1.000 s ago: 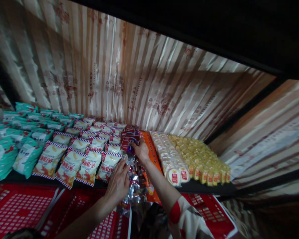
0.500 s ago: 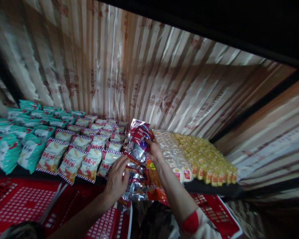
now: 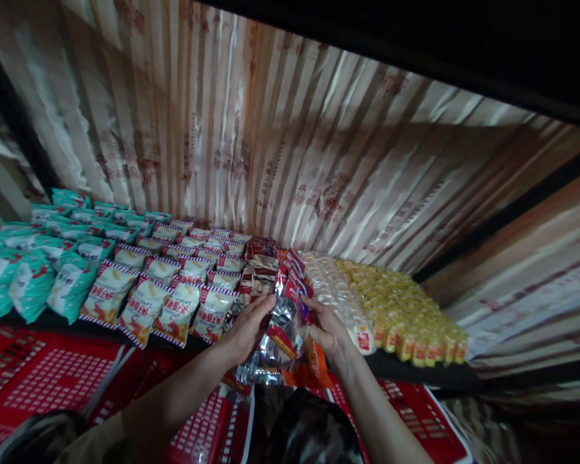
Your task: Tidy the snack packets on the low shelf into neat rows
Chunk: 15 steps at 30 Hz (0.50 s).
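Observation:
A shiny red, purple and silver snack packet (image 3: 286, 322) is tilted between my two hands, above the front of the shelf. My right hand (image 3: 326, 327) is closed on its right edge, near the purple part. At the packet's left edge, my left hand (image 3: 249, 330) has its fingers together on the foil, thumb hidden. Just behind stands a row of dark red and silver packets (image 3: 261, 261). Below my right hand shows part of an orange packet (image 3: 316, 368), partly covered by the foil.
White shrimp-snack bags (image 3: 140, 306) and teal bags (image 3: 70, 287) fill the shelf's left. To the right are white wrapped packs (image 3: 338, 293) and small yellow packs (image 3: 406, 316). Red baskets (image 3: 53, 374) sit below the shelf edge. A dark beam (image 3: 415, 51) crosses overhead before a pleated curtain (image 3: 222, 116).
The snack packet has come down and nearer, tilting to the right. My left hand has moved up and right onto its left edge; my right hand has moved lower and right.

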Each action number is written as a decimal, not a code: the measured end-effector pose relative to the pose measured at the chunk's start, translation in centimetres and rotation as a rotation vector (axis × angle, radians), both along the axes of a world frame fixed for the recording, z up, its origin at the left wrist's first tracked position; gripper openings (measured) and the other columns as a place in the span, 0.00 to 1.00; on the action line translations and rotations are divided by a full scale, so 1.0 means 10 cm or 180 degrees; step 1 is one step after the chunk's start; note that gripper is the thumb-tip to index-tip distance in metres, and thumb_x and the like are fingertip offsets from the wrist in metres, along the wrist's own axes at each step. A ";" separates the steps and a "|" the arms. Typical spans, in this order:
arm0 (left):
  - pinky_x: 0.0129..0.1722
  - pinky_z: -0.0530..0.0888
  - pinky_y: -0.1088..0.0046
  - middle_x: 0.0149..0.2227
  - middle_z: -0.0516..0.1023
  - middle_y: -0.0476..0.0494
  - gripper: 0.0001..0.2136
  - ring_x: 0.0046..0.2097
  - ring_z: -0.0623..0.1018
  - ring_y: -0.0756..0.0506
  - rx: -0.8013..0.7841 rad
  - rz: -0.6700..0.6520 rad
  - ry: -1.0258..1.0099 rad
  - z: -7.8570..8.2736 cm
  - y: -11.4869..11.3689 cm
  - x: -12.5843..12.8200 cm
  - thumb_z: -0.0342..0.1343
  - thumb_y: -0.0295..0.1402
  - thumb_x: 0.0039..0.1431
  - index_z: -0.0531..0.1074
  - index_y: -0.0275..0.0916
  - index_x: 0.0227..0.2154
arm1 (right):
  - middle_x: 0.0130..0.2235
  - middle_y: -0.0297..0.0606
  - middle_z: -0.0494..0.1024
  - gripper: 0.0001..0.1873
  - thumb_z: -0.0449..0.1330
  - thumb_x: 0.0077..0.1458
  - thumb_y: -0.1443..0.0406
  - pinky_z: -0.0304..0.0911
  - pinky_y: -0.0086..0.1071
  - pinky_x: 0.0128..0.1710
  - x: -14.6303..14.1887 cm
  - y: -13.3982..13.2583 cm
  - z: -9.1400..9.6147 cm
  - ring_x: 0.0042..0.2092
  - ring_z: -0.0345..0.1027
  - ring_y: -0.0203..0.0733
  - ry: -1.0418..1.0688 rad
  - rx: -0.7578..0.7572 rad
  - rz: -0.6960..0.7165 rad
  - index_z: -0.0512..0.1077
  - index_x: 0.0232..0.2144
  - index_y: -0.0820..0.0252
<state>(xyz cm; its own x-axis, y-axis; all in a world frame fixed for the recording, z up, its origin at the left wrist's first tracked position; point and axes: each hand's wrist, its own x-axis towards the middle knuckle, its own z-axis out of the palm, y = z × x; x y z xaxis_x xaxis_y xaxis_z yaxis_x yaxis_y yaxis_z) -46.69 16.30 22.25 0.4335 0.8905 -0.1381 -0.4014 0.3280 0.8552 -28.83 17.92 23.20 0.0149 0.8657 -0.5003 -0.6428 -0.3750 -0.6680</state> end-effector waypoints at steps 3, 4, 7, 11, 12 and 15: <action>0.45 0.72 0.66 0.47 0.76 0.39 0.19 0.45 0.77 0.41 -0.0085 -0.0273 -0.0176 -0.01 -0.05 0.13 0.57 0.39 0.52 0.68 0.39 0.46 | 0.25 0.38 0.79 0.06 0.57 0.50 0.76 0.72 0.29 0.26 -0.04 -0.10 -0.04 0.25 0.73 0.38 -0.0374 0.0086 -0.0233 0.70 0.32 0.64; 0.44 0.72 0.66 0.46 0.76 0.40 0.19 0.43 0.78 0.42 -0.0083 -0.0199 -0.0105 -0.03 -0.07 0.16 0.58 0.37 0.51 0.68 0.40 0.46 | 0.24 0.36 0.78 0.06 0.59 0.49 0.75 0.71 0.28 0.24 -0.04 -0.12 -0.06 0.23 0.72 0.37 -0.0508 0.0127 -0.0359 0.69 0.30 0.63; 0.42 0.73 0.68 0.44 0.77 0.41 0.16 0.42 0.78 0.42 -0.0076 0.0149 0.0177 -0.06 -0.09 0.23 0.57 0.35 0.50 0.69 0.41 0.44 | 0.21 0.30 0.77 0.10 0.66 0.42 0.70 0.67 0.25 0.19 -0.05 -0.18 -0.12 0.20 0.69 0.34 -0.0816 0.0303 -0.0651 0.69 0.29 0.60; 0.42 0.73 0.68 0.43 0.78 0.41 0.15 0.43 0.77 0.41 -0.0094 0.0302 0.0310 -0.04 -0.07 0.27 0.58 0.37 0.49 0.69 0.41 0.41 | 0.26 0.30 0.79 0.22 0.72 0.30 0.64 0.66 0.25 0.21 -0.08 -0.25 -0.21 0.22 0.70 0.33 -0.0903 0.0516 -0.0728 0.70 0.31 0.58; 0.42 0.73 0.68 0.43 0.78 0.41 0.15 0.44 0.77 0.41 -0.0151 0.0323 0.0340 -0.04 -0.07 0.26 0.58 0.38 0.50 0.69 0.41 0.41 | 0.27 0.30 0.79 0.24 0.73 0.27 0.64 0.67 0.25 0.23 -0.08 -0.27 -0.24 0.24 0.71 0.34 -0.0903 0.0549 -0.0781 0.70 0.30 0.58; 0.42 0.73 0.69 0.43 0.78 0.42 0.12 0.45 0.77 0.42 -0.0292 0.0610 0.0594 -0.05 -0.04 0.22 0.56 0.41 0.52 0.70 0.42 0.39 | 0.23 0.28 0.77 0.25 0.72 0.25 0.61 0.64 0.26 0.21 0.00 -0.28 -0.34 0.21 0.67 0.33 -0.1108 0.0555 -0.0938 0.69 0.29 0.58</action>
